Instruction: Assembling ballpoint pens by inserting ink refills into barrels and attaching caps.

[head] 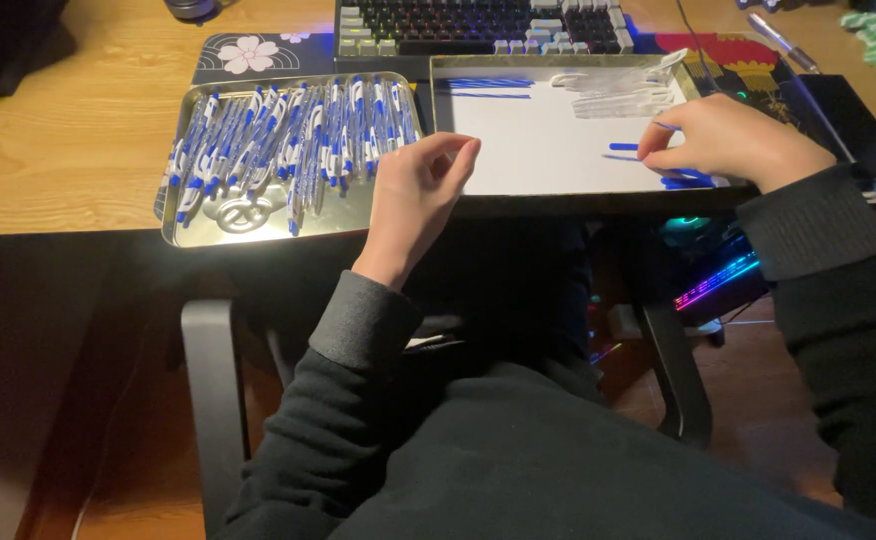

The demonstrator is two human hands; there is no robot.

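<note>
A silver metal tray point(183, 225) packed with assembled blue-and-white pens point(288, 140) is seen just beyond the empty, loosely curled left hand point(413, 195). Few blue pen parts point(683, 180) remain under the right hand point(733, 140), pinched on one.

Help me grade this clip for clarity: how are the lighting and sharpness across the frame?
Head view: the desk is warmly lit, and the metal tray of blue-and-white pens throws glare; below the desk edge the lap falls into deep shadow, broken by coloured glow at right. The left hand and right hand are slightly soft; the clear parts on the white sheet wash out.
</note>
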